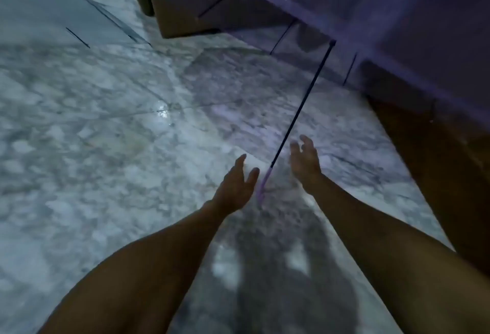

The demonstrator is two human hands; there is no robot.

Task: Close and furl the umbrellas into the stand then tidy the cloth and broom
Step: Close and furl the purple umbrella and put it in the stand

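We see only part of the open purple umbrella canopy [384, 2]: the top and right edges of the picture cut it off, so its full spread and its far ribs stay out of sight. The black shaft [305, 105] runs up under the canopy, and where it joins the frame is lost in dark blur. The lilac handle [262, 188] is smeared by motion, and we cannot tell its shape or whether it rests on the floor [106, 148]. Both forearms leave the picture at the near edge. The brown furniture [180, 15] under the canopy is half hidden, too dim to identify.
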